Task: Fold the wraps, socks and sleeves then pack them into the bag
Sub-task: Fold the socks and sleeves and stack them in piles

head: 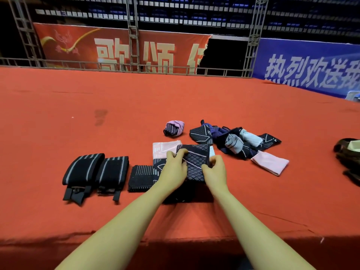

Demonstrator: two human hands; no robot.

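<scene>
View from a head cam, looking fwd and down at a wide stage covered in red cloth (58,133). Two bare forearms reach in from the bottom edge. Left hand (173,168) and right hand (215,172) both grip one dark sock (196,162) w/ a pale diamond pattern, fingers curled over its edges, left on the near-left side, right on the near-right side; the sock sits near center, lifted a little off the cloth, its lower part hidden behind the hands. Just behind it, partly covered, lies a pink patterned piece (165,150), flat. To the left, a folded dark striped sock (141,178) lies flat, touching the work area. Further left, two black wraps (97,170) w/ grey stripes lie folded side by side, straps pointing toward the viewer. Behind center, apart from the rest, a pink-and-dark sock ball (174,128). To the right, a loose heap of unfolded items (233,141): dark patterned pieces, purple fabric, a grey striped roll, a pale roll. A flat pink sleeve (270,162) lies at the heap's near-right edge. At far right, cut off by the frame, a dark brown bag (348,152) rests on the cloth, well apart from the hands. Background: a red banner (116,49) and a blue banner (311,69) w/ large Chinese characters, metal truss, dim seating rows.
</scene>
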